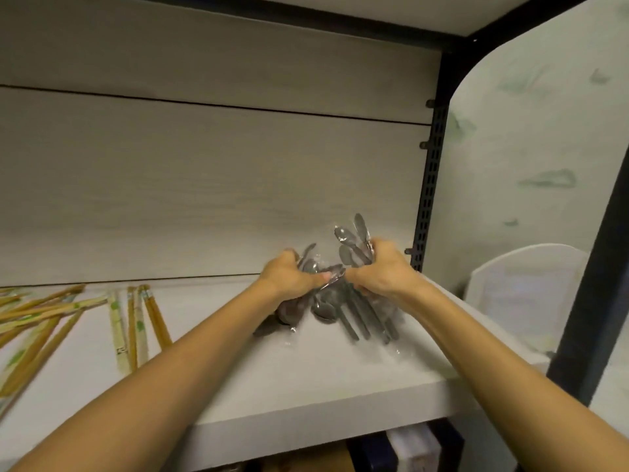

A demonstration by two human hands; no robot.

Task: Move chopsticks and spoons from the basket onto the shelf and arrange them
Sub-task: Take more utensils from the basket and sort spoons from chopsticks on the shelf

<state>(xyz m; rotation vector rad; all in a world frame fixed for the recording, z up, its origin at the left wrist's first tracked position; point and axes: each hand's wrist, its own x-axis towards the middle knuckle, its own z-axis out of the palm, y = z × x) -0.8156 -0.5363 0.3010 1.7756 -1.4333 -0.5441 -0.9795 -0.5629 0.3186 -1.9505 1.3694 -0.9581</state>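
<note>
Grey metal spoons in clear plastic wrap (343, 301) sit on the white shelf (306, 379), both left hand (292, 277) and right hand (377, 270) clamped on them; wrapped wooden chopsticks (136, 321) lie further left.

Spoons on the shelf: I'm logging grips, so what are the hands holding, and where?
Both hold plastic-wrapped spoons. The left hand closes on a bunch near the bowls; the right hand grips another bunch around mid-length, bowls sticking up above it.
</note>
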